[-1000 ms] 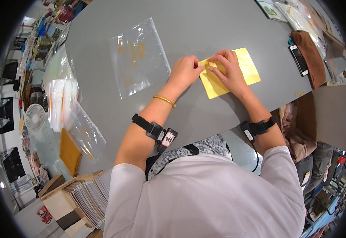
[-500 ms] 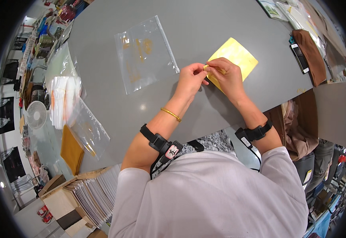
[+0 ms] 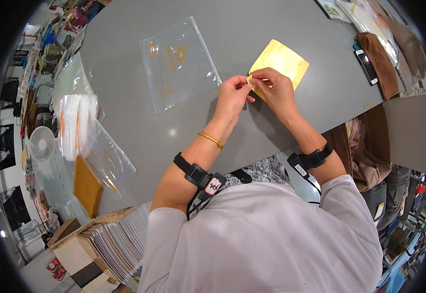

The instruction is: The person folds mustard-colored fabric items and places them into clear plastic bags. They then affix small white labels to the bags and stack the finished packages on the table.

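A thin, squarish yellow sheet (image 3: 282,59) lies partly on the grey table, its near left corner raised between my hands. Whether it is paper or cloth, I cannot tell. My left hand (image 3: 231,97) pinches that corner between thumb and fingertips. From the other side my right hand (image 3: 277,94) pinches the same corner, its fingertips almost touching the left ones. The fingers partly hide the corner. Just left of my left hand, a clear slider bag (image 3: 193,68) with gold print lies flat, its slider edge toward the hand.
At the table's left lie a stack of clear-wrapped white packets (image 3: 76,124), another clear bag (image 3: 109,161) and a mustard-yellow folded piece (image 3: 87,188). A phone (image 3: 365,66) and brown fabric (image 3: 380,68) lie at the right edge. A box of upright sheets (image 3: 117,239) stands lower left.
The yellow sheet has shifted slightly left and away from me, turning a little. Both hands stay pinched at its corner, with a bit more of the corner showing between the fingertips.
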A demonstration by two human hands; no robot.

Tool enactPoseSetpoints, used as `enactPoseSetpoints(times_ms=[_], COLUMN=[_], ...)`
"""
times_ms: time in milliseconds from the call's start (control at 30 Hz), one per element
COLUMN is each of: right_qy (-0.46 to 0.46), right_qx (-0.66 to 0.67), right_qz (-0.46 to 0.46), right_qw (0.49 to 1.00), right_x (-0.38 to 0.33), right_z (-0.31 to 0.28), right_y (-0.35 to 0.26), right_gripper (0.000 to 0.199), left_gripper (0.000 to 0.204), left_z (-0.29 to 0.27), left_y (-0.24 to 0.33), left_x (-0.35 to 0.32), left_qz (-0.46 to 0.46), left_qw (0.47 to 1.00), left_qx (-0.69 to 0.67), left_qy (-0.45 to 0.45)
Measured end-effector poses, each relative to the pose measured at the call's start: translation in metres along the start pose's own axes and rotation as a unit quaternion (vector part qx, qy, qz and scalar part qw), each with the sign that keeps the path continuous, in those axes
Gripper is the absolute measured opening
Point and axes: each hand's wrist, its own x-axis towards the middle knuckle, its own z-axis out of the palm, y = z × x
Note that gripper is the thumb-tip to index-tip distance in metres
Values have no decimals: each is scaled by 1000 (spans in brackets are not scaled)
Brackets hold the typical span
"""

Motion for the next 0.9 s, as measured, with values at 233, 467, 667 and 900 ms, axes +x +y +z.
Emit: enactPoseSetpoints(times_ms=[233,467,667,900], right_qy=[6,-39,-61,-26], right_qx=[-18,97,95,90], right_qz=[-35,62,74,75], right_qw=[999,993,991,993], right_x=[-6,-6,-5,-7], right_z=[3,0,-2,0], right_y=[2,13,17,11], right_gripper=[7,10,16,14], left_gripper=[16,18,18,17], left_z=[5,5,1,4], left_y=[-2,-7,-16,-16], left_x=[1,-1,-1,-2], left_qz=[13,13,50,39], left_qw=[999,997,995,997], left_qx=[29,77,90,58], left_qy=[38,30,12,34])
